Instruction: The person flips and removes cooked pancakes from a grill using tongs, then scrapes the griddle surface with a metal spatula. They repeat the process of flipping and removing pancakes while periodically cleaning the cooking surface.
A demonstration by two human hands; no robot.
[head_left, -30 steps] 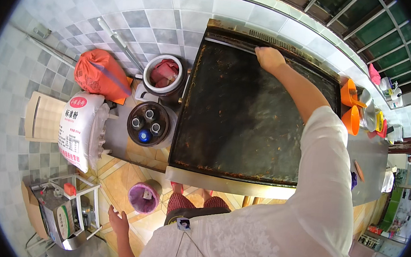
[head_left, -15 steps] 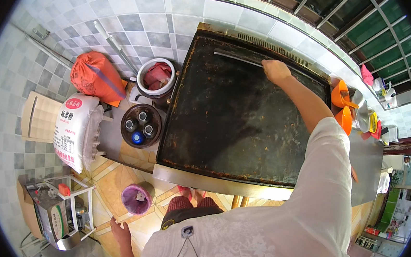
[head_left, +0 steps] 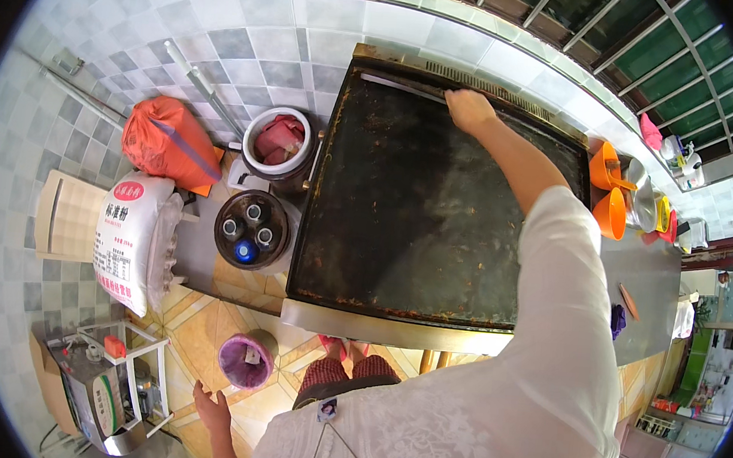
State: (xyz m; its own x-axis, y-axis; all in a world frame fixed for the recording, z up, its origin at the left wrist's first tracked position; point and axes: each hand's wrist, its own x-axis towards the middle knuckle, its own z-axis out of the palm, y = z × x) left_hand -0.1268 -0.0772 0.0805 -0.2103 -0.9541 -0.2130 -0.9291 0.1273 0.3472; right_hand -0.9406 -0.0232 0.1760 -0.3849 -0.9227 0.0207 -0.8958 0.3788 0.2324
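Note:
My right hand (head_left: 470,111) is closed on a long, thin metal strip (head_left: 402,86) near the far edge of a large black griddle (head_left: 410,224). The strip sticks out leftward from my fingers along the back of the dark plate. What part of it lies under my hand is hidden. Brownish specks and worn patches show on the griddle surface. Low at the left, my left hand (head_left: 213,407) hangs with its fingers apart and holds nothing. The nearest thing to it is a purple-lined bin (head_left: 247,359) on the floor.
Left of the griddle stand a round dark container (head_left: 252,230) with bottle tops and a white-rimmed bucket (head_left: 277,140). A white sack (head_left: 133,241) and a red bag (head_left: 169,140) lie farther left. Orange bowls (head_left: 611,212) stand right, on a grey counter (head_left: 650,294).
My right hand has moved left along the griddle's far edge with the metal strip, whose left end now reaches closer to the far left corner. My left hand stays low and open.

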